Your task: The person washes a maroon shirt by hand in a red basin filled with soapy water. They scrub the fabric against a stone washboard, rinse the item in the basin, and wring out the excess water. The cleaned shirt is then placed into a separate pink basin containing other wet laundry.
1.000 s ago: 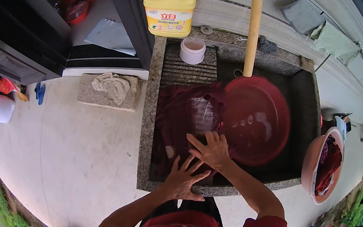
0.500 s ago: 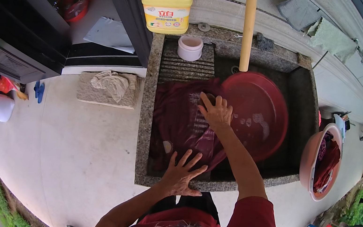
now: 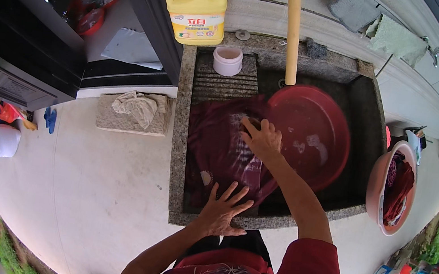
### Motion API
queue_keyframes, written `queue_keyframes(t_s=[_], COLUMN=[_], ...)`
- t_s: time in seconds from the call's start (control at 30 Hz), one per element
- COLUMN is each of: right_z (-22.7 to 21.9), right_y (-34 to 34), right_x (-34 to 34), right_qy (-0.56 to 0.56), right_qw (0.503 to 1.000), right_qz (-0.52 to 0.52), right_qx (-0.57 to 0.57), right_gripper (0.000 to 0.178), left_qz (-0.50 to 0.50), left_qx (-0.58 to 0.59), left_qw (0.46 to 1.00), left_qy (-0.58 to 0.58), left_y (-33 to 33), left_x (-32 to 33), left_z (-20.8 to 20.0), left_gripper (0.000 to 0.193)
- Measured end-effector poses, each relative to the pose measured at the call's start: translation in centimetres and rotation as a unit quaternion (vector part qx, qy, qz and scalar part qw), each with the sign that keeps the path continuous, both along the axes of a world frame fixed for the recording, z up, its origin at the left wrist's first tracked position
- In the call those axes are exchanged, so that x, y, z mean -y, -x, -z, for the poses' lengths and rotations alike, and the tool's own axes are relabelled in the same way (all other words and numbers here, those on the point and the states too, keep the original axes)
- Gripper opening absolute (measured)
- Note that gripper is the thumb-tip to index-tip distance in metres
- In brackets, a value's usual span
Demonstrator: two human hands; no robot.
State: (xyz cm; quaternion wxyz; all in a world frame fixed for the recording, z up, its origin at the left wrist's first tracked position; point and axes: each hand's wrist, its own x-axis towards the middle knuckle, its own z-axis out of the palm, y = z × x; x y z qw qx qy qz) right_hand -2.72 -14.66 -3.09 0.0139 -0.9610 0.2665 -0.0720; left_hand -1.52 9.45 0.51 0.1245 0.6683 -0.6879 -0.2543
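Note:
A wet, dark maroon garment [image 3: 210, 141] lies spread over the ribbed washboard side of a stone sink [image 3: 175, 147], with whitish streaks on its middle. My left hand [image 3: 221, 212] rests flat on the garment's near edge, fingers spread. Over the streaked part, my right hand [image 3: 264, 141] presses down with bent fingers. Something dark shows between its thumb and fingers, but what it is cannot be made out. Right beside that hand sits a red basin [image 3: 316, 141] of water with patches of foam. The garment's right side reaches the basin's rim.
A pale pink cup [image 3: 227, 61] stands on the washboard's far end. A yellow pump jug [image 3: 196, 13] is behind the left corner. A light-coloured pole [image 3: 291, 33] reaches down into the sink. At the right is a pink tub [image 3: 377, 188] of clothes; a stone block with a cloth [image 3: 135, 109] lies left.
The whitish streaks under my right hand spread wider over the garment. Both hands stay in nearly the same places on it, and the view has shifted slightly.

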Motion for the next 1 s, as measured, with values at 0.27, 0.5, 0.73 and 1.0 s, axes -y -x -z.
queue_keyframes(t_s=[0.27, 0.5, 0.73, 1.0], right_z=[0.1, -0.4, 1.0, 0.5], right_y=[0.7, 3.1, -3.0, 0.3], right_x=[-1.7, -7.5, -1.3, -4.5], right_qy=[0.015, -0.024, 0.001, 0.015], right_qw=[0.989, 0.969, 0.996, 0.969], right_qz=[-0.136, -0.232, -0.083, -0.219], right_qx=[0.065, 0.079, 0.032, 0.109], right_gripper=[0.047, 0.048, 0.043, 0.049], left_qz=[0.044, 0.027, 0.025, 0.029], left_qx=[-0.030, -0.011, -0.008, 0.009], left_qw=[0.999, 0.999, 1.000, 0.999], left_qy=[0.008, -0.013, 0.003, -0.039], left_y=[0.1, -0.7, 0.9, 0.5], left_x=[0.9, -0.5, 0.4, -0.2], left_z=[-0.5, -0.6, -0.9, -1.5], left_gripper=[0.084, 0.087, 0.088, 0.089])
